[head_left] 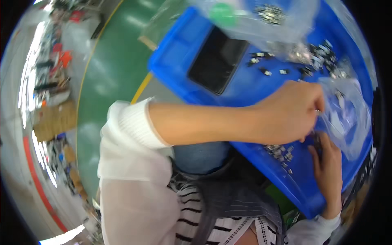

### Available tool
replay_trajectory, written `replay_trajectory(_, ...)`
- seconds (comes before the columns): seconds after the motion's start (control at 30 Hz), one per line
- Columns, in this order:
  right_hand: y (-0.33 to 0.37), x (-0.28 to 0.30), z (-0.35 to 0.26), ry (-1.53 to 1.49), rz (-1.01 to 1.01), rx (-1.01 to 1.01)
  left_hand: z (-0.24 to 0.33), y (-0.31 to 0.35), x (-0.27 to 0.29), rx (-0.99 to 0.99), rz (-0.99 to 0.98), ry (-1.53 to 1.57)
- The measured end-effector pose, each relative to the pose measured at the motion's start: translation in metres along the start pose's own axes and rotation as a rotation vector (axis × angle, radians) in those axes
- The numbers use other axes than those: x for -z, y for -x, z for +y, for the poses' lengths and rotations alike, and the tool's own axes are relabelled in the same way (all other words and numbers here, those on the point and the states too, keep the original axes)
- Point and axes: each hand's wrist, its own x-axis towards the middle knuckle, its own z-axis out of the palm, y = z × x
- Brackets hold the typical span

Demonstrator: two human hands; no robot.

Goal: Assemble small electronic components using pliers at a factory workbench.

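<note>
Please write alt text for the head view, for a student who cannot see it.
A person's left hand and right hand are close together over a blue plastic tray; anything held is too blurred to identify. Around them are a black smartphone, small silver metal parts, black-and-silver pieces and clear plastic bags.

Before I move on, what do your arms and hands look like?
Both the left hand and right hand are ungloved. The left sleeve is white, loose and slightly sheer, ending in a ribbed white cuff that leaves the forearm bare. The right sleeve is white too; blur hides finer detail.
</note>
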Motion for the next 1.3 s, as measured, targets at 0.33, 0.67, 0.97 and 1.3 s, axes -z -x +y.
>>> replay_trajectory(0.33, 0.011, 0.004, -0.029, 0.081, 0.183, 0.167, 0.03, 0.048, 0.007, 0.213, -0.002, 0.06)
replay_trajectory(0.67, 0.006, 0.007, -0.028, 0.219, 0.265, 0.197, 0.056, 0.042, -0.002, 0.375, 0.004, 0.134)
replay_trajectory(0.97, 0.006, 0.0, -0.02, 0.316, 0.354, 0.245, 0.038, 0.043, -0.008, 0.204, -0.009, -0.012)
replay_trajectory(1.3, 0.003, -0.011, -0.016, 0.359, 0.427, 0.231, 0.028, 0.044, -0.011, 0.054, -0.019, -0.156)
